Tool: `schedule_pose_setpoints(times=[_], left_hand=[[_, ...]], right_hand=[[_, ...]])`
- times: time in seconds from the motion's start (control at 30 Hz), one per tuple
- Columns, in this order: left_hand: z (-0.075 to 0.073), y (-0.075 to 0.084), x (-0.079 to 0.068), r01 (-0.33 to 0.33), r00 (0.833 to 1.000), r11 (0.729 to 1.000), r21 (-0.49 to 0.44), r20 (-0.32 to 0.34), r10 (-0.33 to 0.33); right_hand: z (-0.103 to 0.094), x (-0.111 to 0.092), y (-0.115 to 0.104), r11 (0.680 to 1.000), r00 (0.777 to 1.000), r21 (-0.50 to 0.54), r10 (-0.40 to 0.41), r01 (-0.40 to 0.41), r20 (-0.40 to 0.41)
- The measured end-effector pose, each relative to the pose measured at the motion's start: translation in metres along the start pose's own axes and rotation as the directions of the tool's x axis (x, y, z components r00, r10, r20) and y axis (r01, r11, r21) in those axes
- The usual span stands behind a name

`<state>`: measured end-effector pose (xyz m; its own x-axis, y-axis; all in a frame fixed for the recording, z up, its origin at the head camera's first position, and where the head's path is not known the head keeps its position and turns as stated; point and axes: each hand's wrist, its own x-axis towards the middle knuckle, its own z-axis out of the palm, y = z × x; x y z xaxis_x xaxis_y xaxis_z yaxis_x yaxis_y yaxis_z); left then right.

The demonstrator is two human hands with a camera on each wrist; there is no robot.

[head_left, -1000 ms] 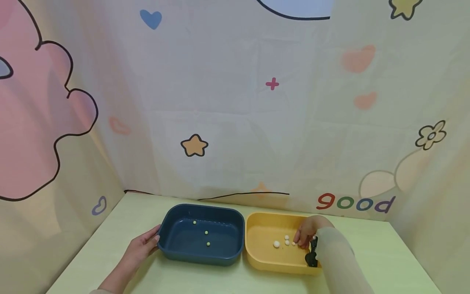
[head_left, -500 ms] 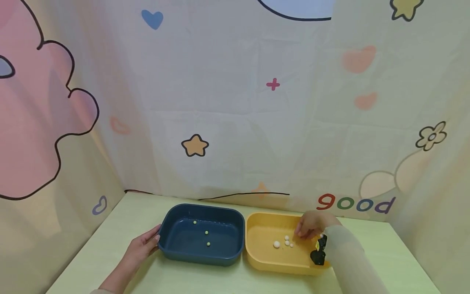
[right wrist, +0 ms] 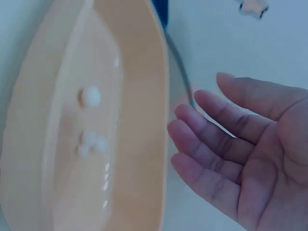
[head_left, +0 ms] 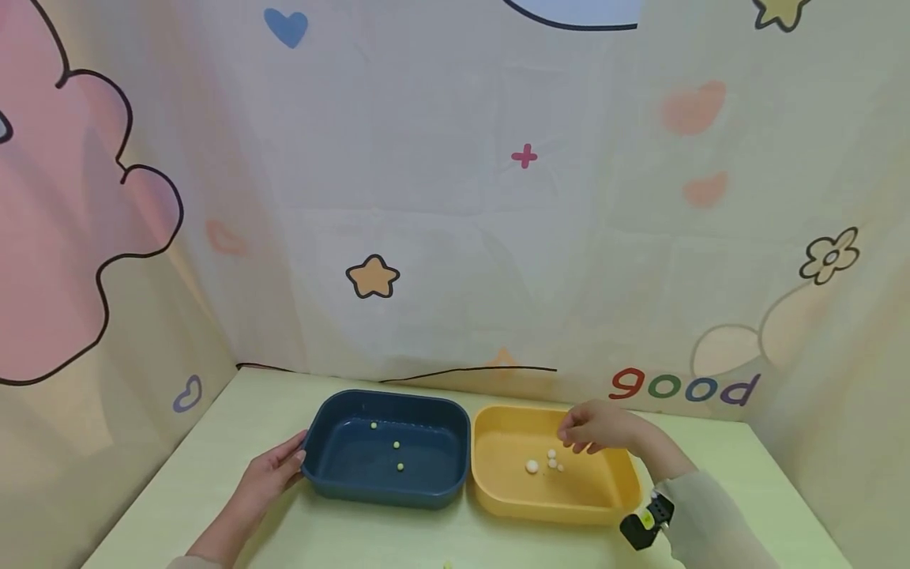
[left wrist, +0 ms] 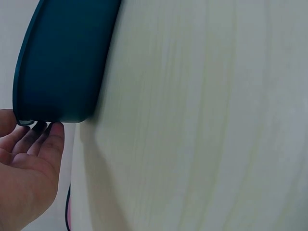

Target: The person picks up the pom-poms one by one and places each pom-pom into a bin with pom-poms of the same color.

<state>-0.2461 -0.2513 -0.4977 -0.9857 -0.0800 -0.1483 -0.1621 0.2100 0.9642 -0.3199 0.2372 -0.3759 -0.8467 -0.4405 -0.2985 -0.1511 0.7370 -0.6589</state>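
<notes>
My left hand [head_left: 268,472] holds the left end of a dark blue tray [head_left: 387,495], thumb at the rim and fingers curled against the outer wall in the left wrist view. Several small pale green balls [head_left: 396,445] lie apart inside that tray. Over the back right of a yellow tray [head_left: 543,510] hovers my right hand [head_left: 604,428]. Its fingers are loosely bent with nothing between them, as the right wrist view shows. Inside the yellow tray sit a larger white ball [right wrist: 90,96] and a cluster of smaller white balls [right wrist: 89,139].
The two trays stand side by side on a pale green table [head_left: 739,482]. A printed curtain [head_left: 455,237] rises behind the table and along both sides. A black wrist device [head_left: 645,523] is on the right wrist. A tiny yellowish thing [head_left: 448,565] shows at the bottom edge.
My right hand has risen out of the yellow tray and turned, leaving a small white ball beside the other white balls. My left hand stays on the blue tray.
</notes>
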Motion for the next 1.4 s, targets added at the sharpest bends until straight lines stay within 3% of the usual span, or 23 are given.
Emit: schedule_pose_setpoints(times=[0.2, 0.4, 0.6, 0.73, 1.0, 1.27, 1.4], left_hand=[[0.001, 0.002, -0.001, 0.012, 1.0, 1.0, -0.009, 0.005, -0.012], [0.001, 0.003, -0.001, 0.007, 1.0, 1.0, -0.015, 0.006, -0.007], [0.001, 0.002, -0.001, 0.009, 1.0, 1.0, -0.016, 0.005, -0.009], [0.0, 0.001, 0.0, 0.009, 1.0, 1.0, -0.017, 0.006, -0.009], [0.002, 0.002, 0.0, 0.012, 1.0, 0.999, -0.03, 0.003, -0.012], [0.001, 0.002, 0.0, 0.012, 1.0, 0.999, -0.031, 0.002, -0.012], [0.001, 0.002, 0.001, 0.012, 1.0, 0.999, -0.029, 0.003, -0.012]], right_hand=[[0.016, -0.024, -0.018, 0.975, 0.988, 0.167, -0.153, 0.147, 0.025], [0.042, -0.042, -0.03, 0.907, 0.945, 0.298, -0.325, 0.298, 0.043], [0.073, -0.046, -0.038, 0.869, 0.93, 0.383, -0.363, 0.314, 0.061], [0.098, -0.042, -0.041, 0.861, 0.94, 0.419, -0.338, 0.287, 0.05], [0.144, -0.028, -0.039, 0.853, 0.981, 0.502, -0.19, 0.144, 0.041], [0.174, -0.01, -0.033, 0.918, 0.989, 0.39, -0.117, 0.073, 0.092], [0.185, -0.003, -0.031, 0.911, 0.992, 0.413, -0.051, -0.001, 0.115]])
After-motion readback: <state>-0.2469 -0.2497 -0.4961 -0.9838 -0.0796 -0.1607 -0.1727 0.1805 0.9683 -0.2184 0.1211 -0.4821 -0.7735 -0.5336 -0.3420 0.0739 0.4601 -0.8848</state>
